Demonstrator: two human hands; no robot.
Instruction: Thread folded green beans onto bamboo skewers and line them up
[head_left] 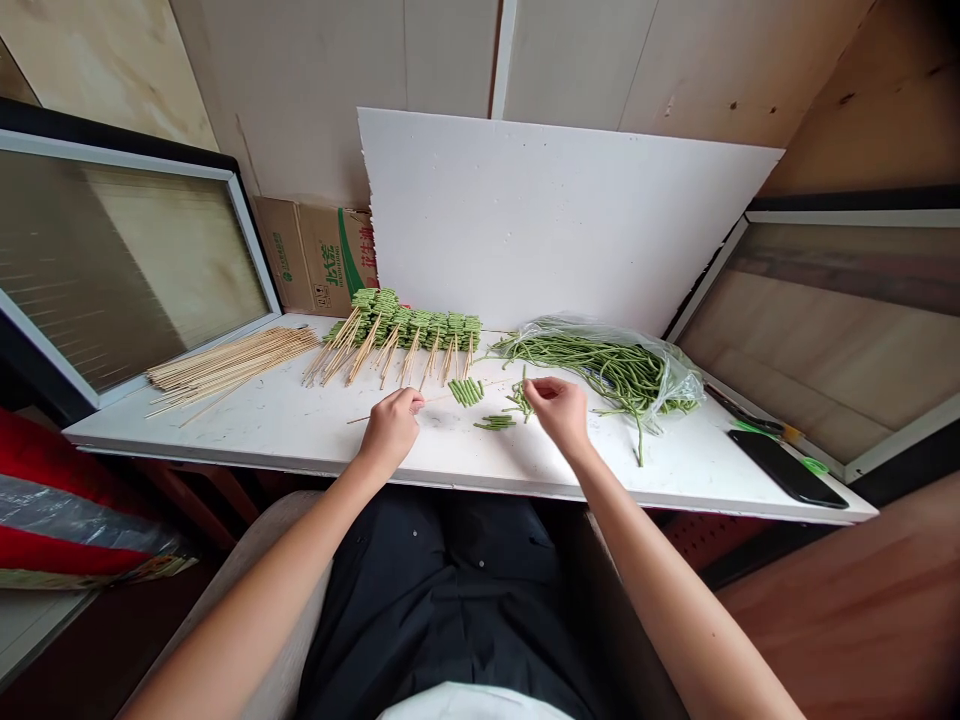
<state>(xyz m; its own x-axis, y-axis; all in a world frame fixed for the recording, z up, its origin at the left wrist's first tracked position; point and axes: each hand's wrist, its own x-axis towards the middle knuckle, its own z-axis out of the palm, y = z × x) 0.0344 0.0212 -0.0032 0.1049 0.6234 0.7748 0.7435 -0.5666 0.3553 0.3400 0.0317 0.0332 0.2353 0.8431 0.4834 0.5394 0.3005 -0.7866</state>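
Note:
My left hand (391, 428) is closed on a thin bamboo skewer (442, 396) that lies across the white table (300, 430) and carries a short row of threaded green bean pieces (466, 390). My right hand (559, 408) is pinched on a small green bean piece beside a few loose cut pieces (496, 423). Behind them a row of finished bean skewers (397, 335) lies fanned out. To the right, long green beans (600, 365) spill from a clear plastic bag (660, 360).
A pile of bare bamboo skewers (225, 365) lies at the table's left. A black phone (787, 468) and a green-handled tool (772, 430) rest at the right end. A white board (555, 220) and a cardboard box (315, 255) stand behind. Glass-topped cabinets flank both sides.

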